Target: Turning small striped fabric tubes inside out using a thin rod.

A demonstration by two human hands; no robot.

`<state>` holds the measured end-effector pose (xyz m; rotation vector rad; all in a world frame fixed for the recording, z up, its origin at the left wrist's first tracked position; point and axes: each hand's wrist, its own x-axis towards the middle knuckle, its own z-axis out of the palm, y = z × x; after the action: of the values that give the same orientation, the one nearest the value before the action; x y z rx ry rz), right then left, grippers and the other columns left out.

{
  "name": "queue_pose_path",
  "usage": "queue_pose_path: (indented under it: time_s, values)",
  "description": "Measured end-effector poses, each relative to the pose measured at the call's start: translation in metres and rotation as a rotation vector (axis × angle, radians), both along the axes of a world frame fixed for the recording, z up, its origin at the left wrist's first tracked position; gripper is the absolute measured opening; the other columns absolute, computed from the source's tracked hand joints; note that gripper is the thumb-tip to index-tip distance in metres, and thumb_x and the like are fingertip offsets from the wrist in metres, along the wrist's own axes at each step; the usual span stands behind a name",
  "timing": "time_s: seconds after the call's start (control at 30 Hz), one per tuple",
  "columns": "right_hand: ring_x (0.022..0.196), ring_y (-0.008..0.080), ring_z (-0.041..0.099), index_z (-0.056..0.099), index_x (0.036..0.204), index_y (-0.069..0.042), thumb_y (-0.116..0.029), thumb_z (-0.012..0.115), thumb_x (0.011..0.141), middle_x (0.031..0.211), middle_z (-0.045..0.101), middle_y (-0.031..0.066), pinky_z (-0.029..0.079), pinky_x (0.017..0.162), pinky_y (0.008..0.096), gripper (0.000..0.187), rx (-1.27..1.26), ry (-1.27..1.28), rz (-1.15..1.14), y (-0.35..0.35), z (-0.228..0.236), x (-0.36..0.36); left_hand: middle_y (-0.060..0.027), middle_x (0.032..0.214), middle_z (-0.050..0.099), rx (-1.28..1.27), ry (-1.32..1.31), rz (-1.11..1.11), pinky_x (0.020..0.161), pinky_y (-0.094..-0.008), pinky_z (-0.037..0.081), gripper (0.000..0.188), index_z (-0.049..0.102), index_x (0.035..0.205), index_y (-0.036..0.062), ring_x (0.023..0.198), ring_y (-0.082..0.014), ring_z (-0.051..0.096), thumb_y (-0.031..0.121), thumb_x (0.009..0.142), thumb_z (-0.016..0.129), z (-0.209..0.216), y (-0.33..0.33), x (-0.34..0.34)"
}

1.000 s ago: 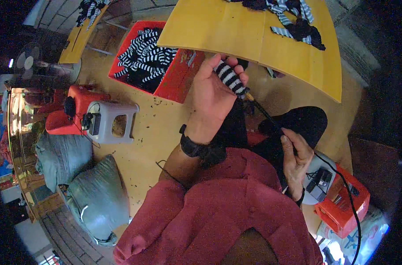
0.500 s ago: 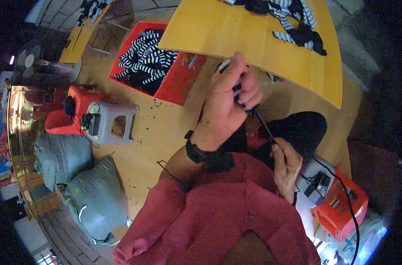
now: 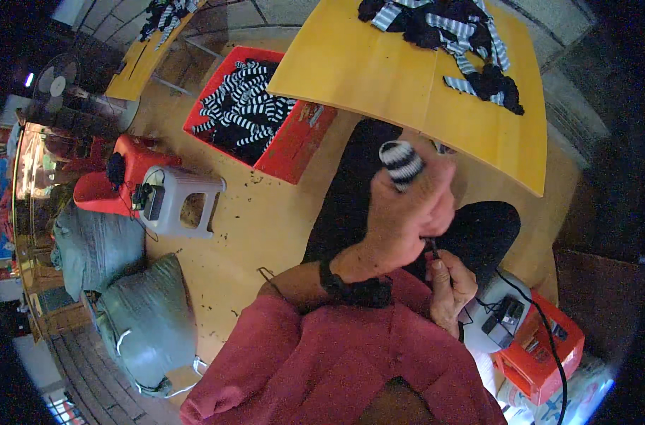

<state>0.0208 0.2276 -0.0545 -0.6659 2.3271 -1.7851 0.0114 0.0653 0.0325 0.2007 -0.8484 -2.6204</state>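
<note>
My left hand (image 3: 409, 216), with a dark band on its wrist, is closed around a black-and-white striped knit piece (image 3: 402, 164). The rounded striped end sticks out above my fist; the rest is hidden in the fingers. Just below it, my right hand (image 3: 451, 289) is closed on a thin tool (image 3: 431, 248), of which only a short dark length shows. The tool's far end disappears behind or into the left fist. Both hands are over my lap, short of the yellow table (image 3: 351, 67).
Striped and black knit pieces (image 3: 471, 42) lie on the table's far part. A red box (image 3: 294, 152) holds many more. Left are a grey stool (image 3: 184, 191), a red stool (image 3: 134, 159) and green sacks (image 3: 149, 319). At right, a black cable (image 3: 552, 340) runs past a red stool (image 3: 542, 347).
My left hand has come down and right, and my right hand is now close under it. The tool's long thin shaft, visible before, is mostly hidden. The striped end shows more.
</note>
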Motion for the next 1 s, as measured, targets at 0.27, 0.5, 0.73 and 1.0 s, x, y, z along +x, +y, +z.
queue_pose_path:
  time_s: [0.27, 0.5, 0.73, 1.0]
  values:
    - [0.051, 0.0039, 0.041, 0.062, 0.090, 0.001, -0.015, 0.056, 0.087, 0.064, 0.054, -0.0015, 0.030, 0.045, 0.0192, 0.017, -0.272, -0.411, 0.083, -0.018, 0.025, -0.007, 0.0012, 0.049, 0.040, -0.099, -0.130, -0.154, 0.039, -0.0252, 0.030, 0.031, 0.043, 0.068, 0.0102, 0.040, -0.0086, 0.036, 0.029, 0.091, 0.053, -0.014, 0.015, 0.009]
    - [0.059, 0.0054, 0.047, 0.062, 0.086, -0.001, -0.006, 0.057, 0.083, 0.065, 0.056, -0.0006, 0.039, 0.051, 0.0241, 0.007, -0.072, -0.340, 0.099, -0.012, 0.019, -0.011, -0.0069, 0.073, 0.055, -0.184, 0.008, -0.094, 0.054, -0.0281, 0.044, 0.020, 0.050, 0.093, 0.0078, 0.060, -0.0156, 0.054, 0.026, 0.088, 0.057, -0.008, -0.015, -0.007]
    - [0.062, 0.0081, 0.053, 0.062, 0.094, 0.000, -0.002, 0.057, 0.081, 0.075, 0.064, 0.0052, 0.044, 0.057, 0.0230, 0.014, -0.026, -0.157, 0.146, -0.016, 0.024, -0.005, 0.0007, 0.056, 0.043, -0.035, -0.029, -0.102, 0.042, -0.0271, 0.033, 0.023, 0.047, 0.085, 0.0110, 0.043, -0.0123, 0.040, 0.033, 0.093, 0.047, 0.004, -0.041, -0.006]
    - [0.049, 0.0039, 0.043, 0.055, 0.083, -0.001, -0.004, 0.055, 0.083, 0.058, 0.051, -0.0019, 0.031, 0.043, 0.0201, 0.002, -0.085, -0.289, 0.035, -0.013, 0.013, -0.010, 0.0058, 0.048, 0.026, 0.063, -0.039, -0.310, 0.039, -0.0226, 0.022, 0.036, 0.041, 0.069, 0.0135, 0.039, -0.0062, 0.023, 0.039, 0.093, 0.044, -0.028, 0.000, -0.010]
